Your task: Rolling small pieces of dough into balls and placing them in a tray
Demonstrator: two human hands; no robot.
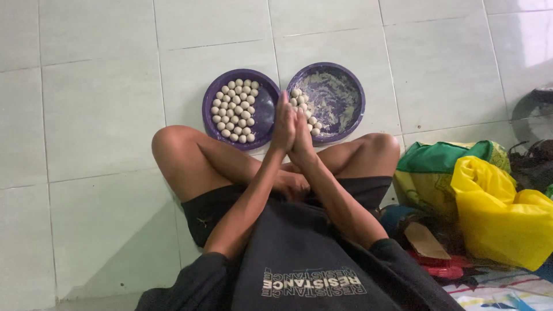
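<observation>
Palms pressed together, left hand (283, 128) w/ right hand (302, 135), above purple plates (264, 109), dough balls (234, 110).

To your right on the pale tiled floor (98, 115): one yellow plastic bag (501, 222); one green bag (446, 158) just behind it; one brown cardboard piece (425, 241) beside it.

Tiled floor (98, 115) bears two purple plates (266, 112), bags (495, 213).
</observation>
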